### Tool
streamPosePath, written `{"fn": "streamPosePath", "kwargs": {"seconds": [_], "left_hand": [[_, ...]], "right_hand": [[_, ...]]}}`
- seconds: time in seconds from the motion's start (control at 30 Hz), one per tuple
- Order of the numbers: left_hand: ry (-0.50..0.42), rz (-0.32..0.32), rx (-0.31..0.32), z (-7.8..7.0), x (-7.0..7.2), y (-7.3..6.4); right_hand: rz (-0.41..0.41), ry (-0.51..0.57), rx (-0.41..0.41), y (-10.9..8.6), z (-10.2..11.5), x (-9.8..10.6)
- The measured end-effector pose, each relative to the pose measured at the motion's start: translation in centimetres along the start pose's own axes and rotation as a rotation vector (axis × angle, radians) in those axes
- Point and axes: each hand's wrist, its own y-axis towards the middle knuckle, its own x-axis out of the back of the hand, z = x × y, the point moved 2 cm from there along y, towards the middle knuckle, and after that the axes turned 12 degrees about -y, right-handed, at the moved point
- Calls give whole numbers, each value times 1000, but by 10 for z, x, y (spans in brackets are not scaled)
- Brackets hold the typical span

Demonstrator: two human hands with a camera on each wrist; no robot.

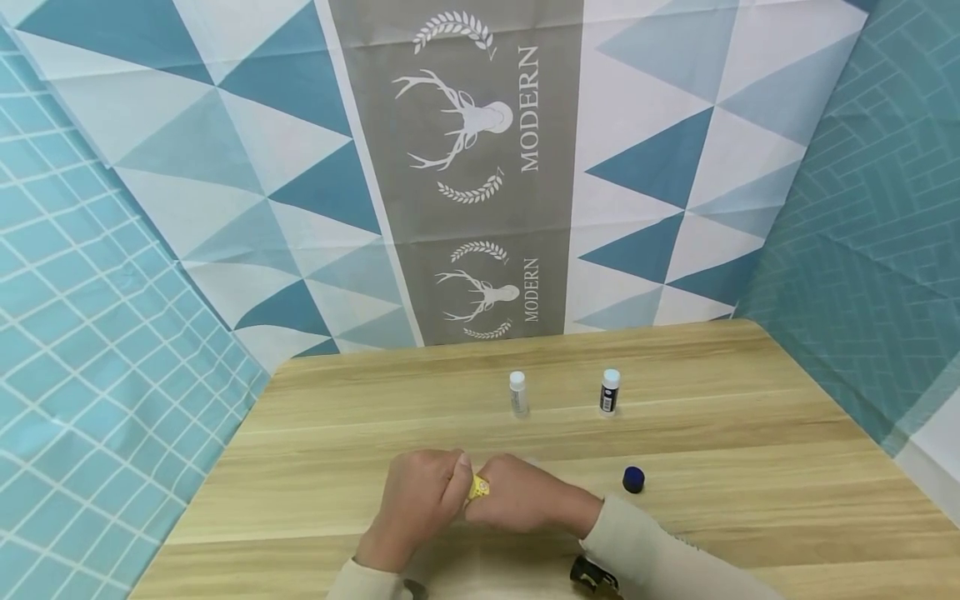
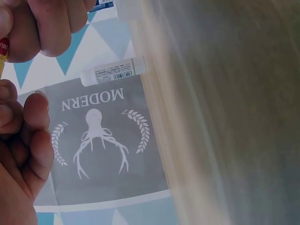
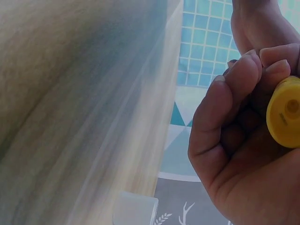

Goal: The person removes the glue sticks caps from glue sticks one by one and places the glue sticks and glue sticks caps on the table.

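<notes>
Both hands meet over the near middle of the table, curled around a small yellow tube. My left hand grips one end, thumb on top. From the right, my right hand closes round the other part, so only a short stretch shows between them. In the left wrist view a strip of yellow with a red label shows at the edge. The tube's round yellow end, with a small dark hollow in it, faces the right wrist view; fingers hide the rest.
A white tube with a white cap stands beyond the hands. Right of it stands a dark-labelled bottle with a white cap. A dark blue cap lies right of my right hand on the wooden table. Patterned cloth hangs behind.
</notes>
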Motion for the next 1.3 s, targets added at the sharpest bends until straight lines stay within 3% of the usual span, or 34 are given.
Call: {"fn": "streamPosePath", "kwargs": {"seconds": [0.47, 0.53, 0.73, 0.8, 1.1, 1.3], "left_hand": [[-4, 11, -32, 3, 3, 6], [-24, 19, -3, 4, 1, 6], [-59, 83, 207, 2, -13, 6], [-42, 86, 229, -1, -15, 7], [-87, 11, 58, -10, -15, 12], [12, -30, 27, -13, -6, 20]], "right_hand": [[-29, -12, -37, 0, 3, 3], [-43, -28, -29, 1, 4, 5], [-119, -102, -23, 2, 1, 9], [-127, -112, -38, 2, -1, 9], [-59, -5, 50, 0, -5, 15], [-89, -119, 62, 1, 2, 18]]}}
